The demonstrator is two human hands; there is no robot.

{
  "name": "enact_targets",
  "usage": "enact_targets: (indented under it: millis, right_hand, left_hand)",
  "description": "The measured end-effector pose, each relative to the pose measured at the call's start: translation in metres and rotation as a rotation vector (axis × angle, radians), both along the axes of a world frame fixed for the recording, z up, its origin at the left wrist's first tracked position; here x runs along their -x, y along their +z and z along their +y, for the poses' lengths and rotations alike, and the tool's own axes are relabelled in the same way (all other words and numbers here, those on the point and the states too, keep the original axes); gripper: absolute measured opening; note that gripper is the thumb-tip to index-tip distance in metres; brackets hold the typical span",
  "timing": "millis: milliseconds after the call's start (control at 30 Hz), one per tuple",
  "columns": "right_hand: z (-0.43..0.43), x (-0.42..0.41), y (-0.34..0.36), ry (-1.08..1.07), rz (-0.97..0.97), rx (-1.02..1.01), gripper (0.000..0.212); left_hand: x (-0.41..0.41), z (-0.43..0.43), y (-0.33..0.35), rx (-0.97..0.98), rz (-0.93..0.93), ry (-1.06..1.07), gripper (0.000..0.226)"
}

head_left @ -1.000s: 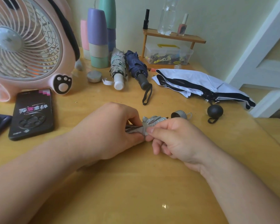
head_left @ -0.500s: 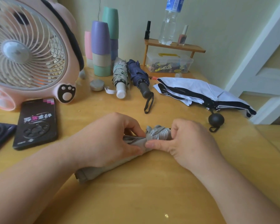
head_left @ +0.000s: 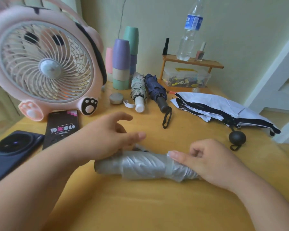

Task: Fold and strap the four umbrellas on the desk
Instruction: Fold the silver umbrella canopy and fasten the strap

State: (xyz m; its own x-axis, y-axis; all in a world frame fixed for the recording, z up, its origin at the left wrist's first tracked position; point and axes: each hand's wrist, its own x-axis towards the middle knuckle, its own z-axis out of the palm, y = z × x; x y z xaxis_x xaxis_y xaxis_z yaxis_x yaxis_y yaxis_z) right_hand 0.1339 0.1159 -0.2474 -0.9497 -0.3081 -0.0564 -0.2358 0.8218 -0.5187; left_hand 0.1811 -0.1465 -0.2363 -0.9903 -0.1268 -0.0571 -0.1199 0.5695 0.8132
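One silver umbrella (head_left: 145,167) lies sideways on the desk (head_left: 157,205), rolled up, just under both hands. Left hand (head_left: 107,135) is open, touching its left end. Right hand (head_left: 207,162) presses down the right end, gripping nothing.

pale green wall (head_left: 240,30), wooden desk (head_left: 148,205), white door frame (head_left: 274,72)

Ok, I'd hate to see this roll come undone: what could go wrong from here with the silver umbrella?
1. The left hand is open over the silver umbrella, and the right hand lays just a thumb on its strap. I can't tell whether the strap is fastened; if not, the roll may loosen.
2. The white and black umbrella lies unfolded near the right edge of the desk; a stray arm could nudge it off.
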Motion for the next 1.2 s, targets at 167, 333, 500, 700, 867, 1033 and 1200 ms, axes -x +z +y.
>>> enact_targets:
  millis: [167,333,500,700,867,1033,1200]
  right_hand:
    - [0.007,-0.006,0.018,-0.037,-0.337,0.293,0.070]
    - [0.007,-0.012,0.019,0.018,-0.500,0.614,0.046]
    - [-0.016,-0.025,0.011,0.241,-0.623,0.648,0.020]
    - [-0.019,-0.023,0.000,0.299,-0.804,1.086,0.060]
    - [-0.030,-0.042,-0.004,0.297,-0.425,1.047,0.069]
    - [-0.038,-0.058,-0.001,0.128,0.130,0.860,0.048]
    - [-0.019,-0.041,0.058,0.046,0.276,0.789,0.017]
  left_hand:
    - [0.010,0.003,0.004,-0.835,0.332,0.492,0.025]
    - [0.001,0.017,0.000,-1.029,0.067,0.167,0.060]
    - [0.000,0.050,-0.014,-1.125,-0.075,-0.044,0.047]
    - [0.005,0.047,-0.005,-1.445,0.042,0.132,0.023]
    - [0.006,0.044,-0.004,-1.568,0.049,0.236,0.025]
    - [0.003,0.050,-0.004,-1.619,0.066,0.199,0.028]
    - [-0.024,0.044,0.008,-1.038,-0.315,-0.254,0.059]
